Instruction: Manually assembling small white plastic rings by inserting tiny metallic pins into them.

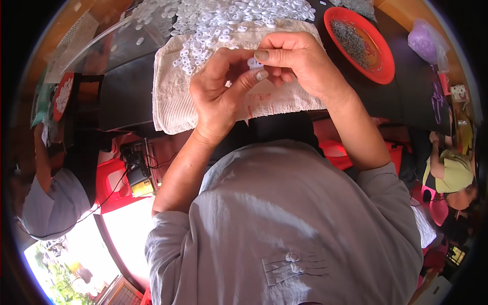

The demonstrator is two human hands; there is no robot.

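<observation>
Between my two hands is a small white plastic piece (254,63), oval with holes in it. My left hand (219,84) pinches it between thumb and forefinger from the left. From the right, my right hand (297,56) has its thumb and forefinger closed at the top of the same piece; whether they also hold some smaller part cannot be made out. Both hands are above a beige towel (175,104) on the dark table. Just beyond them lies a large heap of similar white plastic pieces (223,25), some spilling onto the towel near my left hand.
At the right stands a red plate (382,68) holding a pile of small grey metal parts (351,43). Beyond it is a purple bundle in clear plastic (424,40). Clear plastic sheeting (109,38) lies at the far left. Other people sit at both sides, one in a yellow-green top (452,170).
</observation>
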